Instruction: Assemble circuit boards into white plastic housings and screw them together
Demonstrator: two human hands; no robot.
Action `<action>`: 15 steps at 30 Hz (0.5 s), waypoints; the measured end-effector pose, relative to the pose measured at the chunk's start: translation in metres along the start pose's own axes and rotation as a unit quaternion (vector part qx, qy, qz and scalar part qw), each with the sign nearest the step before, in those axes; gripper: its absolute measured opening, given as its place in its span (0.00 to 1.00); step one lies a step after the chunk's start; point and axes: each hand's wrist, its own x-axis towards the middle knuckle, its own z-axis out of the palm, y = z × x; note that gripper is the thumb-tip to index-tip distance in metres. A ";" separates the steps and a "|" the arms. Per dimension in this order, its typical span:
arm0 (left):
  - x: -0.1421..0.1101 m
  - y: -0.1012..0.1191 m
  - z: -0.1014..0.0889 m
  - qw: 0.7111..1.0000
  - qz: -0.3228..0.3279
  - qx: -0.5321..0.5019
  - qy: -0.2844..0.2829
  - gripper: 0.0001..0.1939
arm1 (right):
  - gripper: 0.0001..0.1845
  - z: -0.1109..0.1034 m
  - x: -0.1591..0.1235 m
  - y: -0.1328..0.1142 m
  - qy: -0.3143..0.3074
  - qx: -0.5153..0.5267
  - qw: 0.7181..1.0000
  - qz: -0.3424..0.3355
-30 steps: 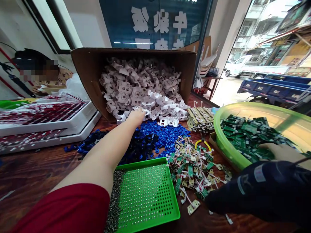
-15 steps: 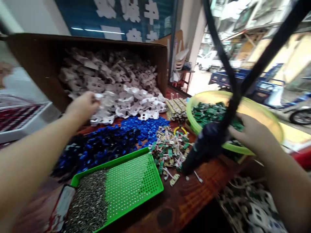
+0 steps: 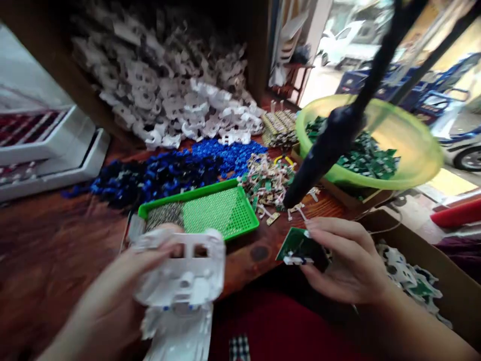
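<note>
- Remotely, I had the left hand (image 3: 122, 281) clamped on a white housing (image 3: 201, 288) near the green tray (image 3: 235, 220)
- The right hand (image 3: 349, 263) pinched a green board (image 3: 298, 243)
- Both pieces were picked up, but apart; loose white parts (image 3: 169, 90) remained

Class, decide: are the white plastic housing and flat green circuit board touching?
Apart: the head view shows reddish-brown wooden tabletop between the housing and board.

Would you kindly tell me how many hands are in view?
2: the left hand, lower left, partly behind the white plastic part it holds, and the right hand, right of centre, holding a green circuit board. No other hand shows.
</note>
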 end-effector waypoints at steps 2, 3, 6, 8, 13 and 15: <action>-0.013 0.012 0.034 0.958 -0.156 -0.239 -0.024 0.20 | 0.37 0.014 0.008 -0.013 -0.046 0.082 0.995 0.010; -0.015 0.016 0.049 0.883 -0.243 -0.399 -0.039 0.18 | 0.35 0.020 0.012 -0.017 -0.085 0.107 0.991 0.013; -0.013 0.019 0.078 0.663 -0.352 -0.660 -0.041 0.13 | 0.30 0.033 0.024 -0.021 -0.212 0.120 0.970 0.010; -0.013 0.015 0.085 0.596 -0.352 -0.721 -0.030 0.11 | 0.28 0.038 0.028 -0.022 -0.265 0.109 0.958 0.003; -0.025 0.007 0.082 0.567 -0.306 -0.765 0.010 0.11 | 0.23 0.047 0.030 -0.026 -0.336 0.091 0.937 -0.015; -0.029 0.007 0.081 0.562 -0.298 -0.771 0.020 0.12 | 0.20 0.051 0.030 -0.029 -0.353 0.079 0.932 -0.025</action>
